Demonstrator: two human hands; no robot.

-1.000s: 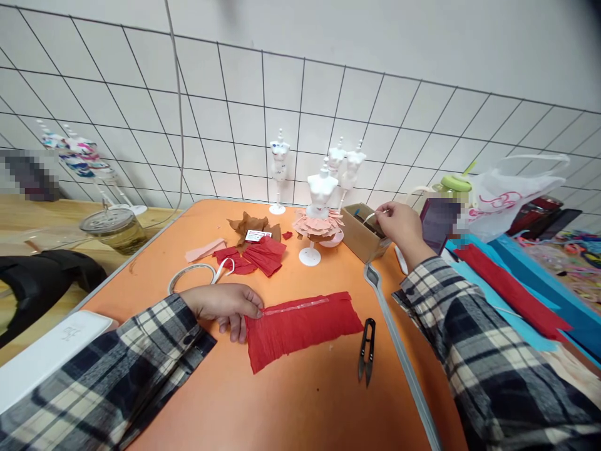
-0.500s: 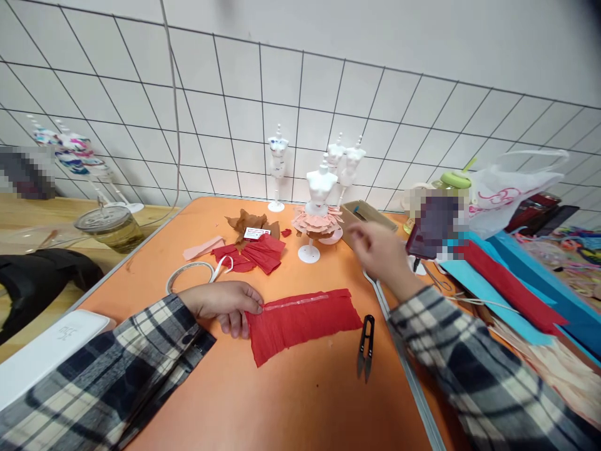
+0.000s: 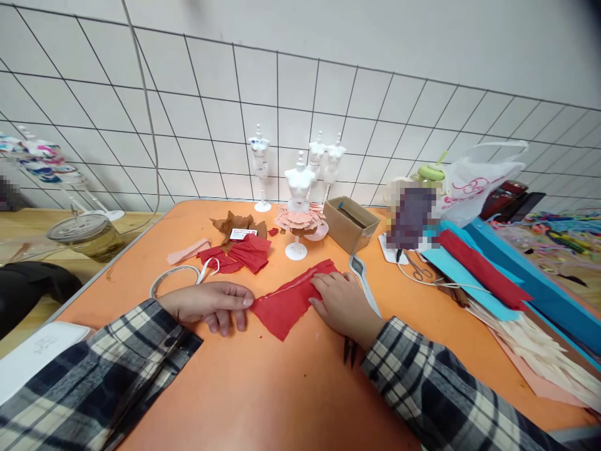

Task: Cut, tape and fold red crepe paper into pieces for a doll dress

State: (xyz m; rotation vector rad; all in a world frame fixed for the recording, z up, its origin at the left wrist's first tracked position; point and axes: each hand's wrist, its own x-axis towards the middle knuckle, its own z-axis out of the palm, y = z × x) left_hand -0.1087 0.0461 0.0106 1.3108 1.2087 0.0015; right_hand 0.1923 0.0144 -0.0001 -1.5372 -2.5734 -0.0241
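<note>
A red crepe paper strip [image 3: 287, 307] lies slanted on the orange table, a narrow shiny line like tape along its upper edge. At its left corner, my left hand [image 3: 218, 307] pinches the paper between thumb and forefinger, the other fingers loosely curled. My right hand [image 3: 345, 304] rests palm down over the strip's right end, fingers laid out and thumb apart; that end is partly hidden. Black thread snips [image 3: 350, 352] show only their blades below my right wrist. Behind my left hand lies a tape roll [image 3: 174, 274] with a loose white end.
A small white dress form [image 3: 299, 181] in a pink ruffled skirt stands behind the strip, with other forms along the wall. Red and brown paper pieces [image 3: 253, 252] lie left of it. At right are a cardboard box [image 3: 351, 224], a zipper [image 3: 359, 266], scissors [image 3: 419, 269] and coloured paper [image 3: 483, 269].
My right hand has come down from above the table onto the strip's right end. The strip's right side has swung upward and away. The view has shifted; the snips are now partly covered.
</note>
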